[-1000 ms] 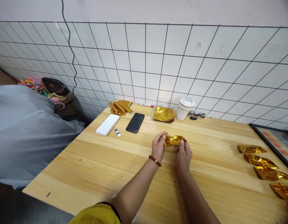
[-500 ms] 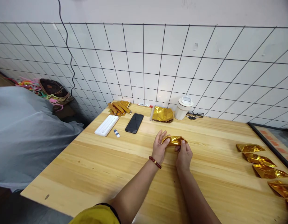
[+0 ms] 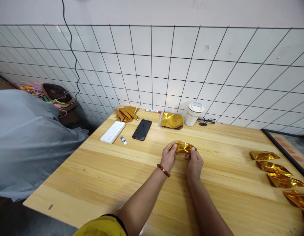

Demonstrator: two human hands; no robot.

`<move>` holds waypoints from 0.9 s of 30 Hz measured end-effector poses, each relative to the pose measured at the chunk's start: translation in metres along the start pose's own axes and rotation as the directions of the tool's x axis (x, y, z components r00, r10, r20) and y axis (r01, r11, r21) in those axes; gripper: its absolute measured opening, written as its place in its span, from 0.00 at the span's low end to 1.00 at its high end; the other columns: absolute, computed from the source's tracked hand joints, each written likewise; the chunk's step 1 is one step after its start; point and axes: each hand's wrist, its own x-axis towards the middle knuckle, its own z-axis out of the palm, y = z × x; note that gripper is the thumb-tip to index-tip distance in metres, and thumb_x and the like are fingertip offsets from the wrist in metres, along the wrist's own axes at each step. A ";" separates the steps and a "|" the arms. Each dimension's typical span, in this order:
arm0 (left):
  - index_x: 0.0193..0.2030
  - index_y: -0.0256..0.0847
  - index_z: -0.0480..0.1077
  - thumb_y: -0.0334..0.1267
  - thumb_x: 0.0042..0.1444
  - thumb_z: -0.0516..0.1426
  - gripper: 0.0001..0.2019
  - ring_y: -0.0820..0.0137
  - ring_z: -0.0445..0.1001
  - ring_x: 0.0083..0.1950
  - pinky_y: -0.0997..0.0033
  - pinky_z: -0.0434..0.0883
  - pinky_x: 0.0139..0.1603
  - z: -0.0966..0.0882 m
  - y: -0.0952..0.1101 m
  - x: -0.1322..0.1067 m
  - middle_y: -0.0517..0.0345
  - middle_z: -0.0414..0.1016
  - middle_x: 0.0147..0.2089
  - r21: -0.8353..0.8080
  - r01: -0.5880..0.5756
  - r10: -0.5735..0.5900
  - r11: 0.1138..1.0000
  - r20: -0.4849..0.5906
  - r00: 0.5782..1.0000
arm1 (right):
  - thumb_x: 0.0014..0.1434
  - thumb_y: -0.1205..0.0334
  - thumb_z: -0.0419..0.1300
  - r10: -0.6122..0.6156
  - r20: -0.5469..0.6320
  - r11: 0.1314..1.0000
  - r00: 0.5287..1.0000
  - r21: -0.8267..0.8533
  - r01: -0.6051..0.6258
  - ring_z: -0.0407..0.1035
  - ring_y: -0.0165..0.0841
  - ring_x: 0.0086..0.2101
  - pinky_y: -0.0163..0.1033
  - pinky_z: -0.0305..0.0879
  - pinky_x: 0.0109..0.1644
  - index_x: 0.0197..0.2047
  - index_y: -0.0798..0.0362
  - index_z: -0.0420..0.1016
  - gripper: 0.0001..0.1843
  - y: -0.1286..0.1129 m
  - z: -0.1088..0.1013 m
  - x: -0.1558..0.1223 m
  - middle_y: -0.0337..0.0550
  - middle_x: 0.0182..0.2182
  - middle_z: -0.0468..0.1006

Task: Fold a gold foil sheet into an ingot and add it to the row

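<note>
A shiny folded gold foil paper (image 3: 183, 147) is stretched between my two hands above the wooden table (image 3: 112, 183). My left hand (image 3: 168, 156), with a dark red bead bracelet at the wrist, grips its left end, thumb on top and fingers behind. On the right end, my right hand (image 3: 194, 164) pinches it between thumb and curled fingers. Several similar folded gold foil pieces (image 3: 277, 168) lie in a column at the table's right side. A stack of flat gold foil sheets (image 3: 172, 120) rests near the wall.
Along the back are gold strips (image 3: 126, 113), a marker (image 3: 153, 111), a white lidded cup (image 3: 193, 114) and glasses (image 3: 208, 120). A white box-shaped device (image 3: 112, 132), a small white-and-blue tube (image 3: 123, 140) and a phone (image 3: 142, 129) lie left. A black-framed panel (image 3: 284, 152) borders the right; grey fabric (image 3: 36, 141) stands left.
The fingers of my left hand have closed in behind the foil's left end, where they were raised and spread before. My right hand keeps its pinch almost unmoved.
</note>
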 end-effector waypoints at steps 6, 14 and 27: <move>0.42 0.37 0.78 0.52 0.47 0.66 0.21 0.61 0.77 0.48 0.58 0.71 0.55 -0.001 -0.003 -0.001 0.48 0.80 0.43 0.055 0.026 -0.025 0.998 -0.020 0.999 | 0.57 0.43 0.61 0.028 0.001 0.998 1.000 0.055 -0.028 0.54 0.28 0.22 0.36 0.50 0.26 0.30 0.53 0.71 0.20 -0.002 0.001 0.000 0.32 0.18 0.61; 0.36 0.36 0.74 0.58 0.48 0.64 0.24 0.64 0.77 0.40 0.61 0.76 0.44 -0.004 -0.005 0.001 0.51 0.78 0.37 0.140 0.047 -0.033 0.989 -0.100 0.994 | 0.58 0.45 0.60 0.005 0.015 0.997 1.000 0.080 -0.007 0.53 0.28 0.22 0.35 0.51 0.27 0.32 0.53 0.71 0.18 0.001 0.001 0.001 0.31 0.19 0.61; 0.40 0.31 0.74 0.59 0.50 0.62 0.27 0.68 0.77 0.34 0.72 0.73 0.30 -0.001 0.012 0.003 0.45 0.79 0.39 -0.078 0.116 -0.119 0.990 -0.037 0.992 | 0.56 0.45 0.61 0.009 0.044 0.998 0.999 0.056 -0.012 0.56 0.27 0.22 0.34 0.55 0.26 0.37 0.54 0.73 0.19 0.005 0.001 0.002 0.33 0.22 0.67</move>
